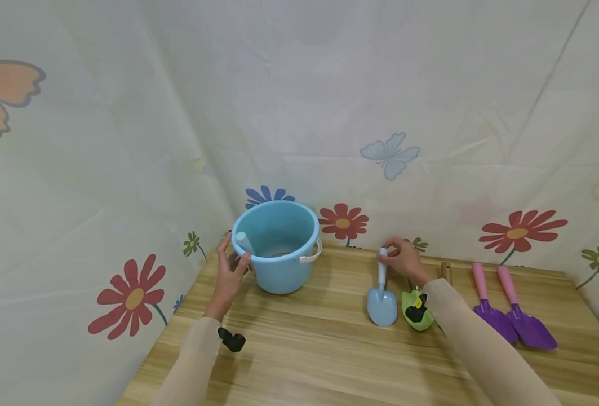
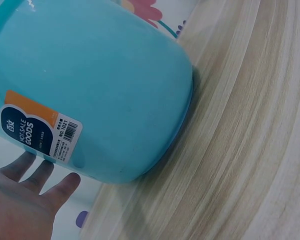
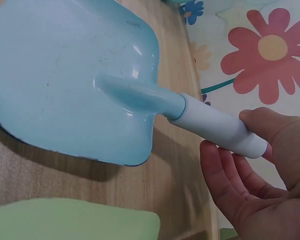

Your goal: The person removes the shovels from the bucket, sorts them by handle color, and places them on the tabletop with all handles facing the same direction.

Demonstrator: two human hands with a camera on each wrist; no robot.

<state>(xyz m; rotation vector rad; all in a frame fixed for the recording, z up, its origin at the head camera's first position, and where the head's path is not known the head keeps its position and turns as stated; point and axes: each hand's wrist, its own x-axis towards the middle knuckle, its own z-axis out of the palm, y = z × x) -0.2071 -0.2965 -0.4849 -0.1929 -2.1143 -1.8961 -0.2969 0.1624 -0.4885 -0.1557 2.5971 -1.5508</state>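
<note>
A light blue bucket (image 1: 284,276) stands upright at the back left of the table, with a pale blue handle (image 1: 245,242) sticking up inside it. My left hand (image 1: 228,279) is at the bucket's left side, its spread fingers right at the wall near the rim. In the left wrist view the bucket wall carries a label (image 2: 42,127). My right hand (image 1: 403,259) pinches the white handle of a light blue toy shovel (image 1: 382,307) between thumb and fingers. The shovel's blade points toward me, close over the wood.
Right of the blue shovel lies a green shovel (image 1: 417,316), partly under my right wrist. A wooden handle (image 1: 446,273) shows behind my sleeve. Two purple shovels (image 1: 532,330) with pink handles lie further right. A flower-printed sheet (image 1: 299,113) hangs behind the wooden table (image 1: 299,349).
</note>
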